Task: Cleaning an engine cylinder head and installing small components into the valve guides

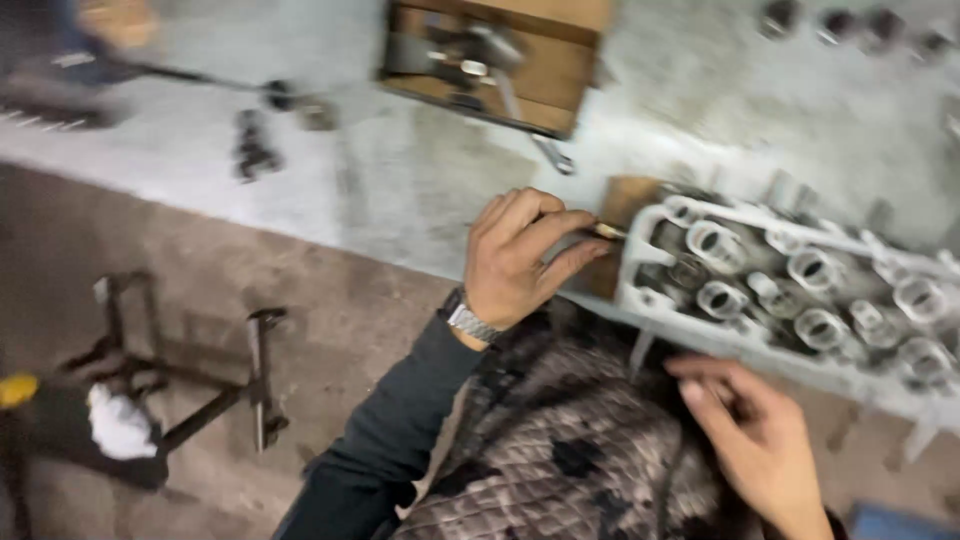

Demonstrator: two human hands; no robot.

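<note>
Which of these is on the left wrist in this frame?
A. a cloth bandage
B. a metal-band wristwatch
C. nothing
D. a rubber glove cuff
B: a silver metal-band wristwatch sits on the wrist of the left hand, just above the dark sleeve.

A pale grey, scuffed desk (pixel 420 170) is seen running across the upper part of the view. Below it, a bare brown concrete floor (pixel 330 320) is shown, stained and dusty. A dark metal stand (pixel 190 380) is set on the floor at the left. The light is dim and even.
</note>
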